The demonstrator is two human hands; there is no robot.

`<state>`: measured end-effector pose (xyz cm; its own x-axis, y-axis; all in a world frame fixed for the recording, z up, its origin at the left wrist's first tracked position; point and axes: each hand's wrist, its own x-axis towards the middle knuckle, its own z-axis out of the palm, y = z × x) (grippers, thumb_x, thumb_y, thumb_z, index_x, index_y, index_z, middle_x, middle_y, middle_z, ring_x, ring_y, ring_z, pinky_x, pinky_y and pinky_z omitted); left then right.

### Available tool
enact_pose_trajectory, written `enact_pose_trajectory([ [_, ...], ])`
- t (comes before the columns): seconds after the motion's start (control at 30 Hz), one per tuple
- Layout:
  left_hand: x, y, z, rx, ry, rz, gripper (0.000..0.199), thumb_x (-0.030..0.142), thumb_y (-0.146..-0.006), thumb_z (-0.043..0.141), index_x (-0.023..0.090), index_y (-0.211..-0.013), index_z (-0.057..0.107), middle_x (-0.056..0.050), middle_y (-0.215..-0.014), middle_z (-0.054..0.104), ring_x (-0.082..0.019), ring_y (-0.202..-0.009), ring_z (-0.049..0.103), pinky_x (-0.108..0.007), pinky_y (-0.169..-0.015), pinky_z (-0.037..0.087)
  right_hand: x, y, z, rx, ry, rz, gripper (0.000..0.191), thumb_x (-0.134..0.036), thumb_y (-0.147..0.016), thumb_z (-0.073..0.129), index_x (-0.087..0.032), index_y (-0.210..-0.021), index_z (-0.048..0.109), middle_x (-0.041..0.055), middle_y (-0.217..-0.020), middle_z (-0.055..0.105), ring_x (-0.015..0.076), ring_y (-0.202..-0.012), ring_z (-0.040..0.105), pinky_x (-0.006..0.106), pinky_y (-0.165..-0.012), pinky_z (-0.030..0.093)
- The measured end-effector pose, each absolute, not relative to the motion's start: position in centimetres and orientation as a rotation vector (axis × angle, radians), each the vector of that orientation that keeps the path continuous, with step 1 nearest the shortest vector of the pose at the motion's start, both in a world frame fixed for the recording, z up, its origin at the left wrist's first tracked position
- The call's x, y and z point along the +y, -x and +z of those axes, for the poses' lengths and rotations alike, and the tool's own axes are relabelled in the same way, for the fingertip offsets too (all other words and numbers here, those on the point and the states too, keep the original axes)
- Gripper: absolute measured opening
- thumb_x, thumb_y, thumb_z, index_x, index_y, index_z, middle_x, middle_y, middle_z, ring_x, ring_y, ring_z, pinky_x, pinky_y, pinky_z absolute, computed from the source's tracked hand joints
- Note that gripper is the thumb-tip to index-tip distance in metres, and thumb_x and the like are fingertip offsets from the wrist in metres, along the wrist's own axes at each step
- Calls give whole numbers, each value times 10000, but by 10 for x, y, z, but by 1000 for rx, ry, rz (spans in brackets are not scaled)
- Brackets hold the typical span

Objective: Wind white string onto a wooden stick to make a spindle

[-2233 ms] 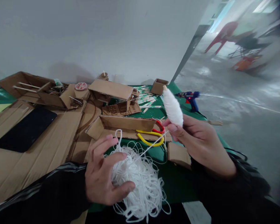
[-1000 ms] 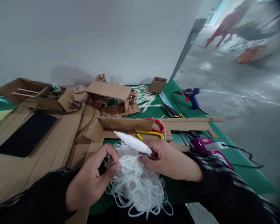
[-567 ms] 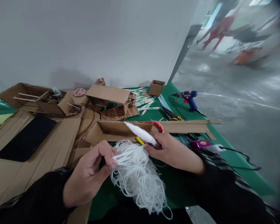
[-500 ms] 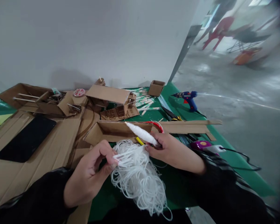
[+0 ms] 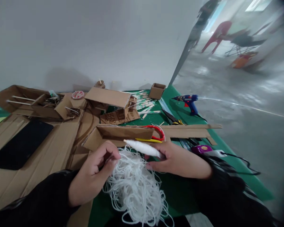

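A loose, tangled heap of white string (image 5: 137, 186) hangs in front of me over the green table edge. My left hand (image 5: 97, 171) pinches strands at the heap's upper left, thumb and forefinger together. In my right hand (image 5: 170, 159) is a spindle wound with white string (image 5: 143, 148), its pointed wooden tip towards the left. The right fingertips also touch the heap's upper right side. Just behind the hands lies an open cardboard box (image 5: 123, 132), with a red and yellow looped handle (image 5: 159, 132) at its right end.
A blue glue gun (image 5: 189, 102) stands at the right table edge. Nearby are black-and-yellow pliers (image 5: 172, 117) and a purple corded tool (image 5: 202, 149). A dark tablet (image 5: 21, 143) rests on cardboard at left. Cardboard models (image 5: 109, 96) and wrapped sticks (image 5: 144, 102) line the back.
The spindle has tilted flatter and dropped slightly. The strands that were stretched at my left fingers have slackened, and the heap has spread lower. The view has shifted slightly.
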<state>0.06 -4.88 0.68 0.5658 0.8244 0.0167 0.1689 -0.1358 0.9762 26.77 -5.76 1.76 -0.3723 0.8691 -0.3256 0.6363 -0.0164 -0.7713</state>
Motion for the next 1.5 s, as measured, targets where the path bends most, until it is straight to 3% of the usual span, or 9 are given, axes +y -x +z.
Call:
enact_pose_trajectory([
  [0.1,-46,-1,9,870,-1760,722,161,148,-963,388,241,-906,505,17,-875,450,-115,-716,452,-247,-627,368,-57,-269,17,-2084,1567,1382,211,-364,-771,686,-169,-712,636,-19,-607,518,105,-537,420,221,-477,308],
  [0.23,-45,1,12,890,-2064,710,173,132,-909,401,216,-873,549,-22,-929,485,-169,-840,495,-313,-734,388,-57,-269,17,-1951,1454,1439,251,-408,-851,610,-168,-787,637,-20,-664,508,102,-575,403,226,-510,314],
  [0.3,-47,2,12,926,-2269,717,61,212,-854,518,199,-877,573,-66,-1044,506,-234,-971,493,-381,-828,381,-57,-267,15,-1858,1385,1437,259,-421,-858,613,-172,-790,628,-30,-658,465,96,-571,363,228,-506,282],
  [0.47,-52,-1,4,990,-2541,631,349,493,-720,736,207,-882,621,-96,-1192,542,-323,-1105,451,-466,-922,363,-56,-257,11,-1683,1259,1422,245,-383,-828,676,-165,-730,627,-21,-665,454,108,-615,379,239,-538,308],
  [0.6,-51,-5,-3,985,-2545,643,191,400,-819,677,232,-901,638,-60,-1178,582,-283,-1067,469,-434,-898,390,-58,-240,9,-1470,1178,1529,256,-394,-838,673,-154,-753,640,-37,-632,429,71,-522,322,225,-467,259],
  [0.77,-50,-8,-5,959,-2442,668,32,210,-821,656,216,-805,629,-35,-1107,606,-244,-1040,485,-383,-889,392,-63,-219,2,-1225,1128,1575,224,-384,-834,686,-170,-898,699,1,-789,584,20,-429,283,208,-367,179],
  [0.93,-53,-10,0,974,-2229,712,81,131,-811,598,199,-792,560,-16,-905,620,-187,-903,555,-312,-799,415,-68,-208,-5,-1193,1159,1590,252,-395,-848,665,-151,-904,694,-87,-481,382,36,-392,216,208,-366,163],
  [1.23,-53,-4,-1,1131,-1938,606,51,258,-840,573,211,-848,554,16,-727,609,-157,-652,549,-283,-627,399,-73,-202,-3,-1358,1107,1527,198,-343,-839,669,-159,-894,621,-22,-715,507,89,-607,419,223,-553,367],
  [1.5,-50,-10,-8,1018,-1491,639,120,286,-892,555,199,-823,509,26,-729,570,-124,-666,504,-231,-606,395,-75,-199,-8,-1334,1157,1567,197,-182,-747,688,-174,-882,546,-37,-730,496,98,-637,414,224,-580,369],
])
